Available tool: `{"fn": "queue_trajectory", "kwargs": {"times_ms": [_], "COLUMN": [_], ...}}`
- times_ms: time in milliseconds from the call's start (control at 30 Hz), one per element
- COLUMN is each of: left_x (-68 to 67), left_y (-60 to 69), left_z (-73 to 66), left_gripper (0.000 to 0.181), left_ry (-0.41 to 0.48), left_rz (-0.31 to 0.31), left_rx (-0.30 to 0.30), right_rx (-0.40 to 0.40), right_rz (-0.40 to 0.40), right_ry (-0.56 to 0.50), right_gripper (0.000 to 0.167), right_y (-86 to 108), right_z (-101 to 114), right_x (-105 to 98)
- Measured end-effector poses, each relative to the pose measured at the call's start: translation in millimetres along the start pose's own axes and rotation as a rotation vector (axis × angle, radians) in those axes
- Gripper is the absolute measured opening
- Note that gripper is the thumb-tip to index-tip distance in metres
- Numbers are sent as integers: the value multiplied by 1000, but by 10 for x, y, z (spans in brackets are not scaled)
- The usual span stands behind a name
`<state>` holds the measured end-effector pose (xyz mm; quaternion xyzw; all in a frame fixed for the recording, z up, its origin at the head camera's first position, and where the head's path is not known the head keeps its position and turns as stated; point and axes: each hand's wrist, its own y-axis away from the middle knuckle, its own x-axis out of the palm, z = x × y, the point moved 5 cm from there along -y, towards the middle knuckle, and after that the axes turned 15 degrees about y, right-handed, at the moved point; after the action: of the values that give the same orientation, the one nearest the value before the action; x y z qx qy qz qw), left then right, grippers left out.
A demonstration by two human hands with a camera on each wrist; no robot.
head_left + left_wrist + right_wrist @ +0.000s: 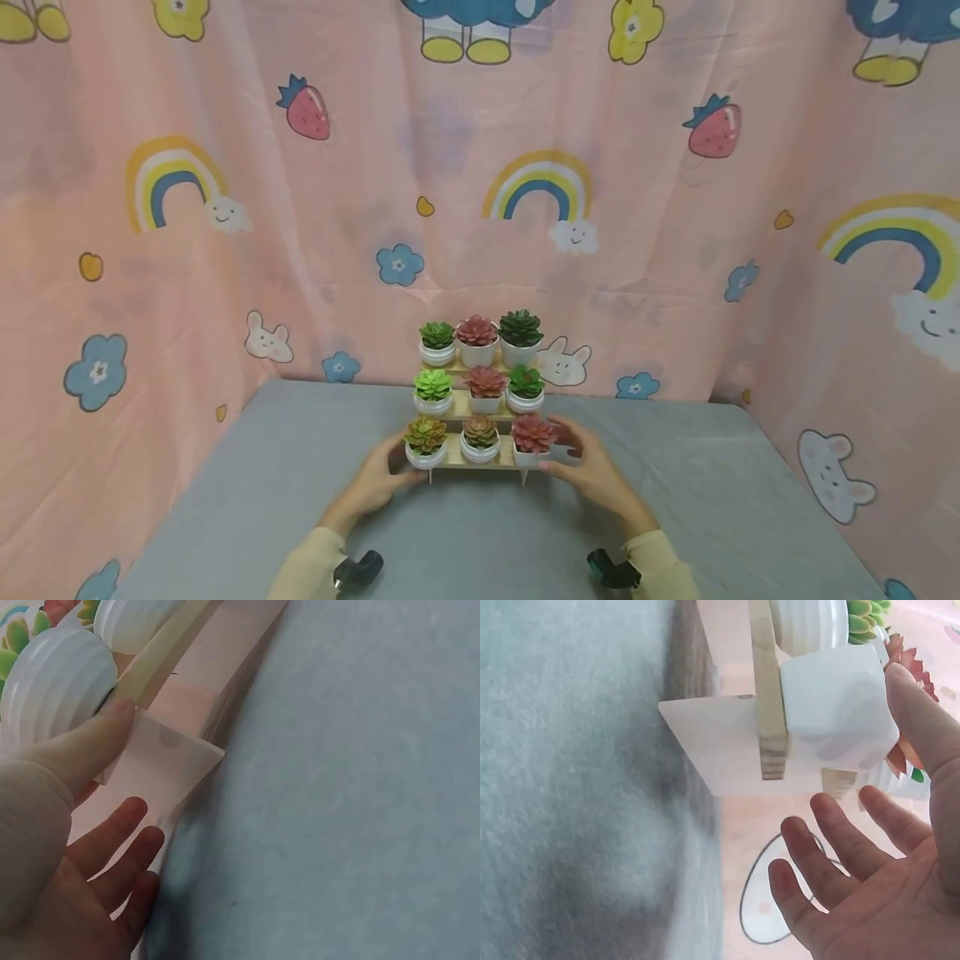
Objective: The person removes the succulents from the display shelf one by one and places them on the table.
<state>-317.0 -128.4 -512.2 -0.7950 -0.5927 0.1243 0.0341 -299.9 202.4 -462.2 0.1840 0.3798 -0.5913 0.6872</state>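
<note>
Pink curtain (pixel 337 217) (rainbows, strawberries, bunnies) backs the head view, w/ a grey-covered desk (pixel 720 483) in front. Approx. centre, near the curtain, is a 3-tier wooden stand (pixel 506 452); can't tell if its legs bear on the desk. Top tier, L to R: green succulent (pixel 437 335), dusty-pink succulent (pixel 477 330), deep-green succulent (pixel 521 328). Mid tier: lime succulent (pixel 432 385), dull-red succulent (pixel 486 382), leafy green succulent (pixel 526 382). Bottom: yellow-green succulent (pixel 426 435), brownish succulent (pixel 480 432), rosy succulent (pixel 533 433), all in white pots. L hand (pixel 378 477) & R hand (pixel 592 467) flank the bottom tier, one per side, thumbs toward the front. Pale sleeves (pixel 307 567) on both arms.

L wrist view: thumb tip at the end of the wooden slat (pixel 165 652), just beside a ribbed pot (pixel 60 682); other fingers apart, loosely bent, by the pale side panel (pixel 161 761). Any fingertip contact w/ the panel: can't tell.

R wrist view: thumb lies along the upper edge of a squarish pot (pixel 840 705); other fingers spread apart, relaxed, near the stand's side, not clamped on anything. Contact at the thumb is unclear.
</note>
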Motion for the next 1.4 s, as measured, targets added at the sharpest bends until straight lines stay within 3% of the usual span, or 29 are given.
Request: {"fn": "queue_trajectory", "kwargs": {"times_ms": [300,700,1067,1400], "left_x": [-4,17,29,15], "left_y": [49,124,98,37], "left_z": [128,229,228,191], "left_gripper": [66,65,64,63], "left_ry": [63,73,74,52], "left_rz": [-31,-23,-14,-34], "left_rx": [-20,-70,-77,-60], "right_rx": [-49,-13,92,27], "right_rz": [10,0,-20,-17], "right_ry": [-41,-128,-180,-224], "right_gripper": [62,58,54,53], "right_y": [-21,26,19,0], "right_z": [4,26,-13,-61], "right_x": [71,162,150,37]}}
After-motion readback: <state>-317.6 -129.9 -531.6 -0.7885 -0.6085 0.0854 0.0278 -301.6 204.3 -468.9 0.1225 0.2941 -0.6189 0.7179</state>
